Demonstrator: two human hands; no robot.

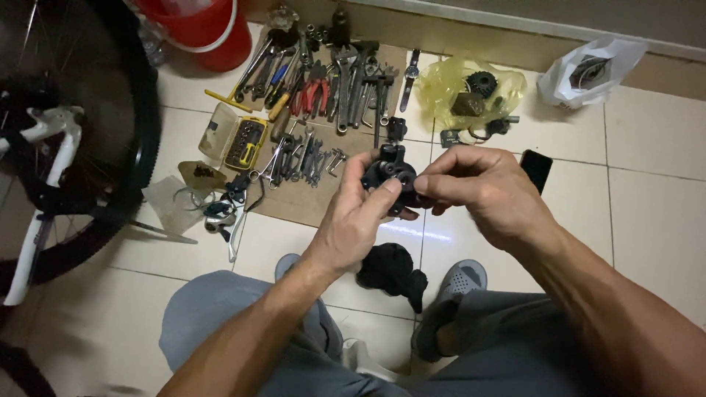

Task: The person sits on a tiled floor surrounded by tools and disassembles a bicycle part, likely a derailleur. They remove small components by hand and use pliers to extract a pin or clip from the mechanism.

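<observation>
My left hand [358, 220] and my right hand [489, 190] meet in front of me, both gripping a small black bicycle part [388, 173] with round holes, perhaps a brake caliper. The left thumb presses on its face. The right thumb and fingers pinch its right side. Below the hands a crumpled black rag [392, 270] lies on the tiled floor between my feet.
Several wrenches, pliers and hex keys [323, 92] lie on brown cardboard [294, 206] ahead. A bit set case [237, 140], red bucket [202, 29], yellow bag of parts [471, 92], white bag [592, 70] and black phone [535, 169] surround it. A bicycle wheel and white fork [55, 154] stand left.
</observation>
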